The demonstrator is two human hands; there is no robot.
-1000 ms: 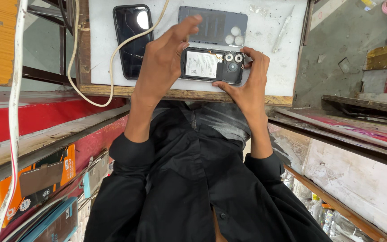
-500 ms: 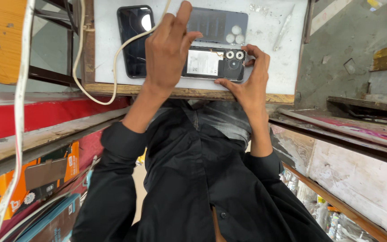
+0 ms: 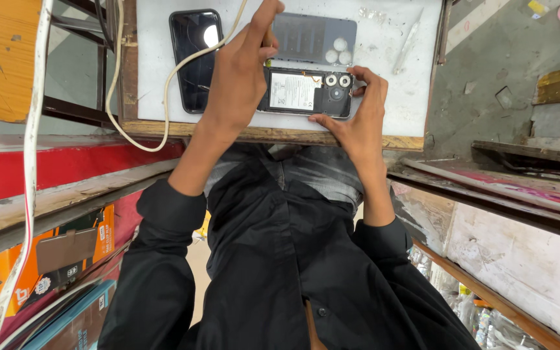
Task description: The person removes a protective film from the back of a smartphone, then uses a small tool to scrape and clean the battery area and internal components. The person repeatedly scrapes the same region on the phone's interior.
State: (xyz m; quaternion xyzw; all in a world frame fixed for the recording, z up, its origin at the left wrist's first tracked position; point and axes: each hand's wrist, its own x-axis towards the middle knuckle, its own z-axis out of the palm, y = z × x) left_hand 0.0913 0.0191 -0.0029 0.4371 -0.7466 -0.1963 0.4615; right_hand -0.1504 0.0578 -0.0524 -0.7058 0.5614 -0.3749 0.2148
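One head-worn camera looks steeply down, close over the white worktable point(image 3: 390, 97).

White worktop point(image 3: 157, 71); grey concrete floor point(image 3: 487, 65).

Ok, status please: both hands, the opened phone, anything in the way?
Left hand over opened phone, fingers pinched at its top edge. Right hand steadies its camera end. Back cover and black phone alongside, white cable near.

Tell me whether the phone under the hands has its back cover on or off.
Off. The dark phone shows its bare battery and camera modules, and the separate grey back cover lies on the white tabletop beside it.
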